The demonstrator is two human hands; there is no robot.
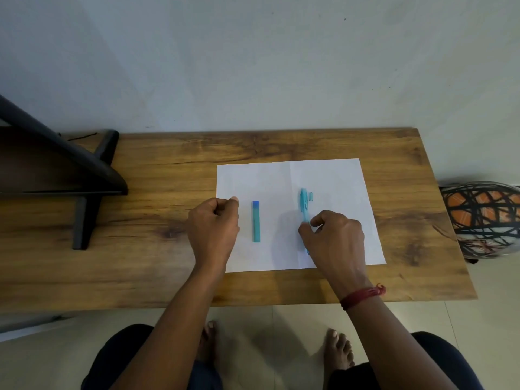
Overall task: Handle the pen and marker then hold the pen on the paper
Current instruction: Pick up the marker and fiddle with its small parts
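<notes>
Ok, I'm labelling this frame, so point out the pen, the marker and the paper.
pen (303, 204), head view, on the upper barrel.
marker (256, 225), head view, on the middle of its teal body.
paper (337, 175), head view, on a bare part near its far right corner.

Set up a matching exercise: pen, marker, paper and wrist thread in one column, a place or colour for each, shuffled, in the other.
1 pen
2 marker
3 paper
4 wrist thread

A red, tied round a wrist
B flat on the wooden table
C pinched in the fingers of the right hand
D lying untouched on the paper

Pairs: 1-C, 2-D, 3-B, 4-A
</notes>
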